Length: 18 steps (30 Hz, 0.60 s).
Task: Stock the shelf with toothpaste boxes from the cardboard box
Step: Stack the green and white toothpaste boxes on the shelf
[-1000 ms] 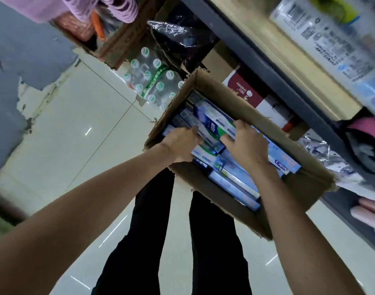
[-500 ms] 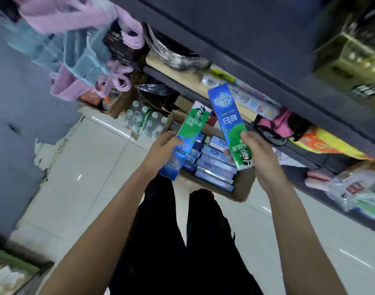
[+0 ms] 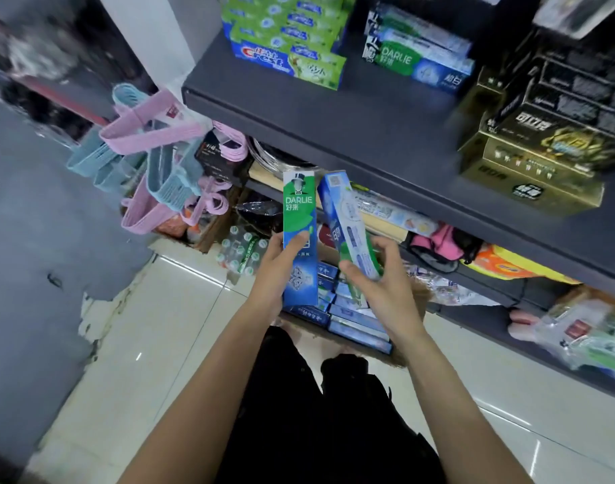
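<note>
1. A dark grey shelf point(image 3: 386, 134) fills the upper right. It carries a stack of green and blue Crest boxes point(image 3: 288, 61), a stack of Darlie boxes point(image 3: 418, 61) to their right, and black and gold cartons point(image 3: 540, 148) at the far right.
2. A pale tiled floor point(image 3: 152, 326) lies below, with pink and blue plastic hangers point(image 3: 152, 162) hanging at the left.
3. An open cardboard box point(image 3: 386, 358) sits on the floor under the shelf, just beyond the person's dark-clad legs. Blue toothpaste boxes point(image 3: 355, 319) lie flat in rows inside it.
4. The left hand point(image 3: 278, 270) holds a green and blue Darlie toothpaste box point(image 3: 299, 239) upright above the cardboard box, thumb across its front and fingers curled behind.
5. The right hand point(image 3: 383, 284) grips a second toothpaste box point(image 3: 348, 225), tilted with its top leaning left toward the first. Thumb and fingers wrap its lower half.
</note>
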Each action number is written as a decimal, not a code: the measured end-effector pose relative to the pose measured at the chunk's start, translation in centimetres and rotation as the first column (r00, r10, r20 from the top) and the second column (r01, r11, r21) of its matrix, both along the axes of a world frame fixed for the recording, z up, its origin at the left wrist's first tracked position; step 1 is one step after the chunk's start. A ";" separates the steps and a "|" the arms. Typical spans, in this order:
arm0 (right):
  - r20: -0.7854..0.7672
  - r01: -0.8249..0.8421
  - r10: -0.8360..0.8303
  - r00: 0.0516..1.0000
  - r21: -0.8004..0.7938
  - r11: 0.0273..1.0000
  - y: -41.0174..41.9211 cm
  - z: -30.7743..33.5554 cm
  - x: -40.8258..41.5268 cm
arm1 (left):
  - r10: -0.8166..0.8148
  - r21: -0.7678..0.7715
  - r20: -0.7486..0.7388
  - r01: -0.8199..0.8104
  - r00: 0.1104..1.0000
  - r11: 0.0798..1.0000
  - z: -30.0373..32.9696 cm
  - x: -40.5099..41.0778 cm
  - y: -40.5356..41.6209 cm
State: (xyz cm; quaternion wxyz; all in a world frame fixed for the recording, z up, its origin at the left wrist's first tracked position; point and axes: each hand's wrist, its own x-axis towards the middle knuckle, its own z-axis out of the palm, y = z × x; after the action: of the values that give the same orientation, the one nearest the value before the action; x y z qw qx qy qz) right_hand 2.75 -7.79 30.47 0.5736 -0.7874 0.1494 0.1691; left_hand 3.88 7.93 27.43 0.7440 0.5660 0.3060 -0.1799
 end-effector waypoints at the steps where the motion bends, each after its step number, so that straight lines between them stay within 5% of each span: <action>1: 0.071 -0.053 0.066 0.995 -0.165 0.985 0.4 -0.2 -0.1 | 0.001 -0.010 -0.001 -0.001 1.000 1.000 0.3 0.1 -0.3; 4: 0.246 -0.078 0.232 0.941 -0.511 0.856 1.7 -0.5 -0.5 | 0.037 -0.062 0.069 -0.033 0.997 0.998 0.8 0.6 -1.2; 7: 0.349 -0.077 0.349 0.870 -0.601 0.795 2.2 -0.3 -0.8 | 0.090 -0.132 0.066 -0.081 0.994 0.988 1.1 1.1 -1.5; 12: 0.353 -0.213 0.342 0.871 -0.356 0.910 0.8 0.8 -0.4 | 0.000 -0.037 0.130 0.005 0.992 0.999 1.0 2.3 -0.8; 18: 0.250 -0.060 0.084 0.965 -0.102 0.993 -1.5 2.3 3.6 | -0.256 0.165 0.148 0.231 0.955 0.959 1.9 4.4 0.0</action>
State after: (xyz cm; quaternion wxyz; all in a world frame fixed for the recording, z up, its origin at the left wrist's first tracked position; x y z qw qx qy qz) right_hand 6.31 -9.25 32.73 0.5441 -0.8334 0.0536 0.0806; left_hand 8.27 7.91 29.31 0.6958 0.6655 0.1823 -0.1993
